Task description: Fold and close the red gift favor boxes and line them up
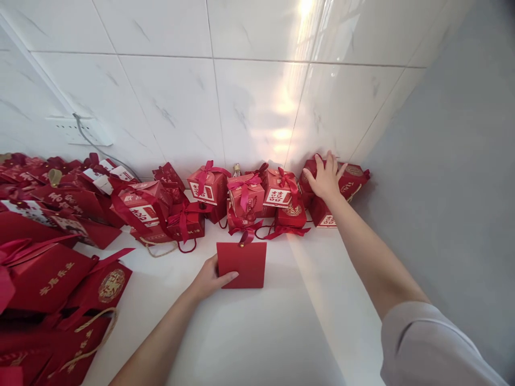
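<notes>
A plain red gift box (pixel 247 265) with a ribbon and a small gold bead at its top edge stands on the white surface in front of me. My left hand (pixel 211 277) grips its left side, the thumb lying across the front face. Farther out to the right, my right hand (pixel 325 179) rests with spread fingers on a red gift box (pixel 352 179) that lies tilted against the wall on top of another box (pixel 323 214). Whether those fingers hold the tilted box or only touch it, I cannot tell.
Red gift boxes with ribbons (pixel 245 194) stand stacked along the tiled wall (pixel 169 102). At the left, many more boxes and bags (pixel 60 273) crowd the white surface (pixel 257 338). A cable runs from the wall socket (pixel 82 131) behind them. A grey panel (pixel 438 177) bounds the right side.
</notes>
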Demonstrator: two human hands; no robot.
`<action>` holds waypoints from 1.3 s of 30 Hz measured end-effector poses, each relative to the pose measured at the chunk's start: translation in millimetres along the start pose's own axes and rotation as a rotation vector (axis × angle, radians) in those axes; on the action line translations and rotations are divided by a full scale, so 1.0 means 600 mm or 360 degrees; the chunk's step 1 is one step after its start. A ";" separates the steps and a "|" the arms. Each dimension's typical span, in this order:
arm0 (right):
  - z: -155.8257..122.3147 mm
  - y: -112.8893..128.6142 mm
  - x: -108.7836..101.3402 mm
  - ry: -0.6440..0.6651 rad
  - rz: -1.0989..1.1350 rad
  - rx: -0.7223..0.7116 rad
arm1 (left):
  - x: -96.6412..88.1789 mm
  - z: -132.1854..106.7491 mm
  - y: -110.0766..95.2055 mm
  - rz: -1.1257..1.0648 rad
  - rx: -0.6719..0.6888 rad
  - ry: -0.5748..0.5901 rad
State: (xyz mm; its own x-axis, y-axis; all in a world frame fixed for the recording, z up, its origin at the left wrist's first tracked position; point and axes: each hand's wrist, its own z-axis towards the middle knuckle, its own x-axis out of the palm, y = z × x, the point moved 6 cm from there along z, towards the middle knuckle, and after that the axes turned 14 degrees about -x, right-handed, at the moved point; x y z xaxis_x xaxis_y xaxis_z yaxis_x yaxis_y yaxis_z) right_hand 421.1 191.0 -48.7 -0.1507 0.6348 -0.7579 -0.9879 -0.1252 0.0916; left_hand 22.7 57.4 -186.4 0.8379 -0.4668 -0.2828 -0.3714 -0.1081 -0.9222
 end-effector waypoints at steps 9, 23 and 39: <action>-0.169 0.139 0.020 0.0140 0.0482 -0.0198 | -0.001 0.001 0.001 0.0006 0.0008 -0.0001; -0.186 0.073 0.009 0.0003 0.0307 -0.0043 | 0.003 -0.004 -0.006 -0.0027 0.0046 0.0019; -0.039 0.118 -0.008 -0.0915 0.0624 0.0372 | 0.006 -0.005 -0.007 -0.0033 0.0059 0.0026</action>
State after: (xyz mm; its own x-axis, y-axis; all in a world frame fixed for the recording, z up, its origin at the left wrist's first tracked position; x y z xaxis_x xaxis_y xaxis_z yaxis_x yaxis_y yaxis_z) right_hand 352.5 161.5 -53.7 -0.4264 0.8847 -0.1884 -0.8299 -0.2998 0.4705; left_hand 26.0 53.3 -182.6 0.8386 -0.4792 -0.2592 -0.3385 -0.0854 -0.9371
